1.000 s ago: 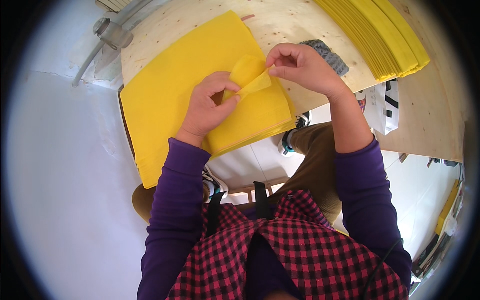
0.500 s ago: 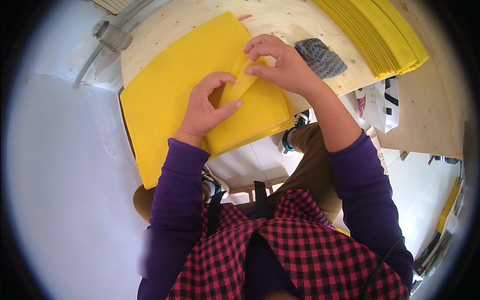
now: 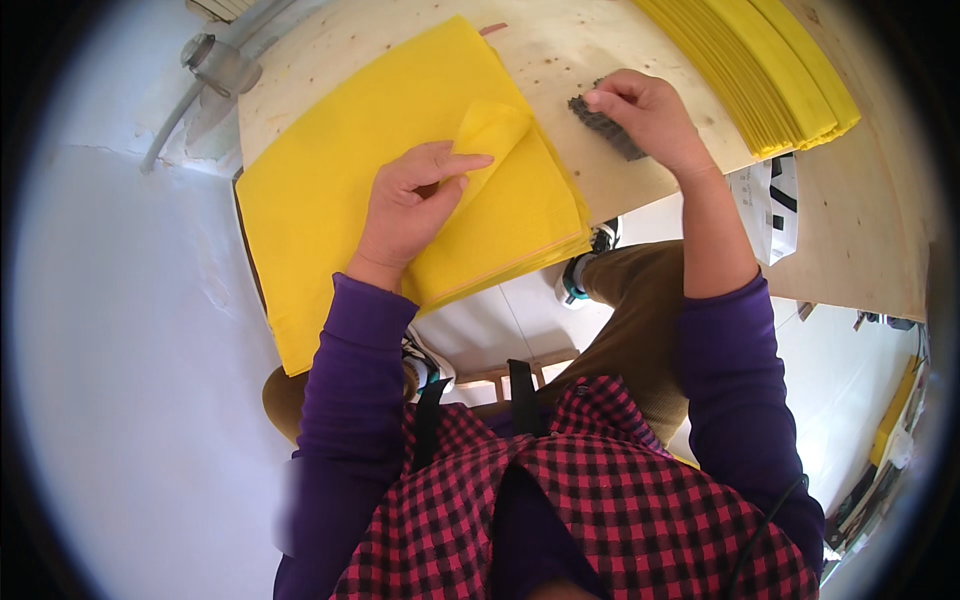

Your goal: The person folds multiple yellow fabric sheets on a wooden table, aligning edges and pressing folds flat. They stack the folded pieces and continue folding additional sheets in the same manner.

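A stack of yellow fabric-like sheets lies at the left of the table, with the top sheet's corner folded back into a loose flap. My left hand rests on the stack, thumb and forefinger closed on the lower part of that flap. To the right of the stack, my right hand pinches a dark grey, ridged cloth by its upper part. The cloth is bunched, and part of it is hidden behind the fingers.
A second pile of folded yellow sheets sits at the table's far right. The pale wooden table ends in front of my knees. A white bag stands below its right side. A metal fitting with a pipe is by the wall.
My right hand has let go of the yellow flap and moved right onto the grey cloth, which is now bunched up. My left hand has closed its fingers on the flap.
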`<action>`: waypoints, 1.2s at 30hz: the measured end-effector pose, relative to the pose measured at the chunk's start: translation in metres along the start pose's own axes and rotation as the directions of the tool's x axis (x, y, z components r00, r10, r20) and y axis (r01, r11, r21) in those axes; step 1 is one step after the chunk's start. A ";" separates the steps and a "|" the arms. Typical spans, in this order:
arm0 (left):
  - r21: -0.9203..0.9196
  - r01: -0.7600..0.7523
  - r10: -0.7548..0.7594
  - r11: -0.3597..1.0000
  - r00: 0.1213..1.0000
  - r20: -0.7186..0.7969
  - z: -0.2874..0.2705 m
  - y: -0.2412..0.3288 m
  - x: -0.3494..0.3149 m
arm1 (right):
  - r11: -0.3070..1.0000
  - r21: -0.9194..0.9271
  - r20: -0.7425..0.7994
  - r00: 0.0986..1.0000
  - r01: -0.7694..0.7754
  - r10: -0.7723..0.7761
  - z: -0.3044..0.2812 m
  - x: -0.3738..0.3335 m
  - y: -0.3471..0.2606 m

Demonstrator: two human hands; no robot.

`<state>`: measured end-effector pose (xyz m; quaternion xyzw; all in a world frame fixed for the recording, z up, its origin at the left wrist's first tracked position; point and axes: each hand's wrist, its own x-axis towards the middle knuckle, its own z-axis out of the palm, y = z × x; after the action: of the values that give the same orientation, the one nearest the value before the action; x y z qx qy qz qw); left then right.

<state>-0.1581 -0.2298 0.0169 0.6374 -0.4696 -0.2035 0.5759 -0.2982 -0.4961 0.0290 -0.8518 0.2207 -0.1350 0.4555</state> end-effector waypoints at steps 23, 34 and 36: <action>-0.006 0.078 -0.078 0.997 0.994 0.071 -0.003 -0.001 0.001 | 0.983 0.160 0.521 0.838 0.092 -0.163 0.015 -0.021 -0.013; -0.001 0.109 -0.108 0.994 0.989 0.103 -0.006 -0.002 0.000 | 0.968 0.210 0.449 0.866 0.139 -0.221 0.023 -0.019 -0.019; -0.004 0.118 -0.117 0.993 0.987 0.112 -0.006 0.000 0.000 | 0.967 0.203 0.438 0.869 0.152 -0.228 0.023 -0.018 -0.022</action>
<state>-0.1528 -0.2263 0.0183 0.6485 -0.4617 -0.2748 0.5392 -0.2988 -0.4598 0.0346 -0.8373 0.0102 0.0080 0.5466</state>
